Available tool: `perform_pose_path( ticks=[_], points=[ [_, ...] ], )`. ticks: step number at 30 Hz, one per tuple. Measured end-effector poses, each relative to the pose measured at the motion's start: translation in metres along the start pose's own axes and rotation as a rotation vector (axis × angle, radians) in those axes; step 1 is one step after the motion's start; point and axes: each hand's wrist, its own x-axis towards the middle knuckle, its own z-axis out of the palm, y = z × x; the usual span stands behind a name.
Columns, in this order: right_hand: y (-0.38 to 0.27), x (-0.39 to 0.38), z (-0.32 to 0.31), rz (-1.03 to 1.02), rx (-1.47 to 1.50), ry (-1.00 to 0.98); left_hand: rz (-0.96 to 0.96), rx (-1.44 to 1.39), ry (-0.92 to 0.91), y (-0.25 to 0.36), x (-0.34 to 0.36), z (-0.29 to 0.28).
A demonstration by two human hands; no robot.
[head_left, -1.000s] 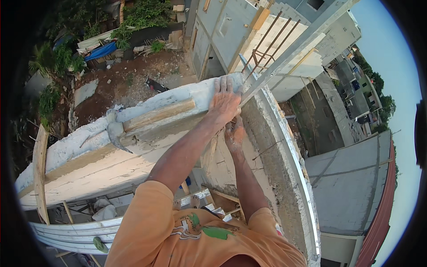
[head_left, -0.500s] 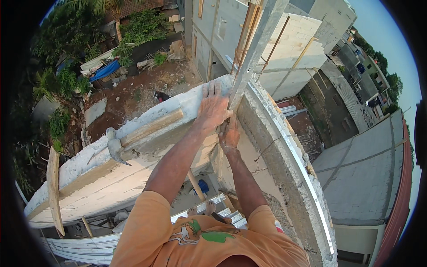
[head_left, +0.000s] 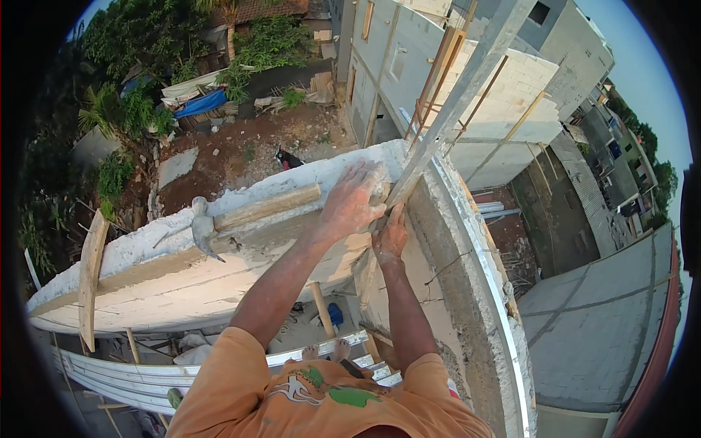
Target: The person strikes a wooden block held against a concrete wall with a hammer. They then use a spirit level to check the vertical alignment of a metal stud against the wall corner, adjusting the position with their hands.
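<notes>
A: Where is the metal post?
B: The metal post [head_left: 465, 95] slants from the top of the frame, right of centre, down to the middle, where its foot meets the corner of the wall.

A: And the left hand?
B: The left hand [head_left: 355, 197] is just above the centre, laid on the pale, rough wall top [head_left: 131, 252]. Its fingers are stretched nearly flat and its thumb points right, toward the post's foot — a loosely spread hand, with no grip that I can see.

A: The right hand?
B: The right hand [head_left: 390, 235] is at the centre, just below the other one, its fingers raised against the foot of the post. I can't tell how far they are curled, or whether they have hold of it.

A: What lies around them?
B: A hammer [head_left: 248, 212] with a wooden handle rests along the wall top, left of centre. A wooden board [head_left: 91, 277] stands against the wall at the far left. On the right, a shiny metal strip [head_left: 504, 328] runs along the other wall — down to the lower edge.
</notes>
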Motion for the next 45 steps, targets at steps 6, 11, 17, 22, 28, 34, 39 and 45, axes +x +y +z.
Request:
perform_pose_path(
  ticks=[6, 11, 17, 22, 28, 34, 39, 45],
  points=[
    [-0.002, -0.002, -0.004, -0.046, -0.011, 0.038, 0.106, 0.26, 0.045, -0.002, -0.031, -0.004],
    [0.003, -0.002, 0.003, -0.137, 0.032, 0.13, 0.066, 0.306, 0.13, -0.007, -0.042, 0.016],
    [-0.014, -0.001, 0.002, -0.185, 0.027, 0.159, 0.045, 0.382, 0.22, -0.01, -0.041, 0.021],
    [0.006, -0.003, 0.009, -0.152, 0.046, 0.108, 0.055, 0.403, 0.258, -0.014, -0.041, 0.034],
    [0.013, -0.009, 0.006, -0.084, 0.117, 0.054, 0.061, 0.452, 0.278, -0.018, -0.037, 0.034],
    [0.017, -0.018, 0.004, -0.003, 0.185, 0.03, 0.074, 0.439, 0.275, -0.02, -0.036, 0.034],
    [0.021, -0.019, 0.005, 0.064, 0.267, 0.026, 0.085, 0.472, 0.282, -0.02, -0.035, 0.033],
    [0.023, -0.009, 0.017, 0.307, 0.724, 0.044, 0.073, 0.491, 0.279, -0.02, -0.039, 0.031]
  ],
)
